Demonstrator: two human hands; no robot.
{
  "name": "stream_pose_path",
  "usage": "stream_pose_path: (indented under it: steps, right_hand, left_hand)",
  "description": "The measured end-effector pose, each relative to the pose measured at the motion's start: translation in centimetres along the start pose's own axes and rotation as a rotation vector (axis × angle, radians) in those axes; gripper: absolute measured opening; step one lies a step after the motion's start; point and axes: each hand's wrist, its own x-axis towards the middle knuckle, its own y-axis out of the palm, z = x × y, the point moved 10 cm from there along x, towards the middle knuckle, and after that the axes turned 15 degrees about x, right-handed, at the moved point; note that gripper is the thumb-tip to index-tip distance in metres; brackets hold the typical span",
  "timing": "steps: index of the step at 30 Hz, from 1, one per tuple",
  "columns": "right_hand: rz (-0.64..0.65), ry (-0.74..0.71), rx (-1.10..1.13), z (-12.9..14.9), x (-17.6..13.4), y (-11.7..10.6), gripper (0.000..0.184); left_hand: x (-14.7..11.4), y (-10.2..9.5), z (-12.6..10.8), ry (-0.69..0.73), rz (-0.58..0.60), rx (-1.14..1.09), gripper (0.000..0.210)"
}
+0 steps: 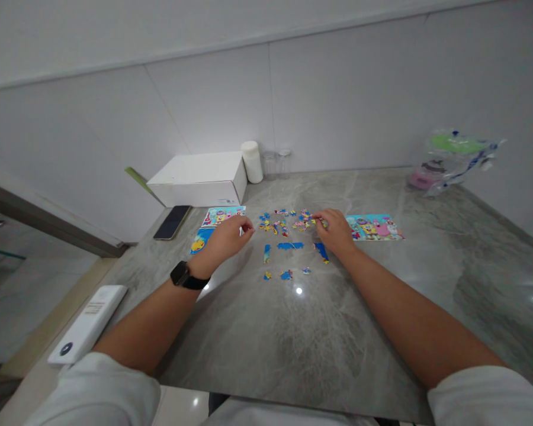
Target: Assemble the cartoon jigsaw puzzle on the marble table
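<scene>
Several small jigsaw puzzle pieces (pixel 273 228) lie loose on the grey marbled table, between my two hands. Nearer to me, blue joined strips (pixel 290 245) and a few single pieces (pixel 286 276) form a rough rectangle outline. My right hand (pixel 334 229) is at the right end of the loose pieces, thumb and fingers closed on a small puzzle piece. To the left, my left hand (pixel 231 235) hovers with its fingers curled together; whatever they hold, if anything, is too small to make out. A cartoon picture sheet (pixel 379 227) lies right of my right hand.
Left of my left hand are more picture cards (pixel 211 218) and a black phone (pixel 172 222). Along the wall stand a white box (pixel 195 177), a white bottle (pixel 251 162) and clear glasses (pixel 284 164). A plastic bag (pixel 448 163) sits back right, a white power bank (pixel 87 324) front left.
</scene>
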Motion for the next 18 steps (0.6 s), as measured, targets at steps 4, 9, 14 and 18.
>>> stream_pose_path:
  steps: [4, 9, 14, 18]
  right_hand:
    - [-0.008, 0.003, 0.02, -0.2, 0.1, 0.0, 0.021]
    - [-0.022, 0.026, 0.044, -0.6, 0.2, -0.1, 0.021]
    - [-0.08, 0.083, 0.052, -1.1, 0.3, -0.9, 0.021]
    - [-0.085, 0.124, 0.06, -1.3, 0.3, -0.9, 0.022]
  left_hand:
    - [3.7, 1.1, 0.6, -0.001, 0.081, 0.11, 0.016]
    - [6.9, 4.3, 0.1, 0.013, 0.224, 0.244, 0.021]
    - [8.7, 6.9, -0.3, 0.036, 0.274, 0.278, 0.025]
    - [9.6, 8.2, -0.2, 0.056, 0.332, 0.284, 0.024]
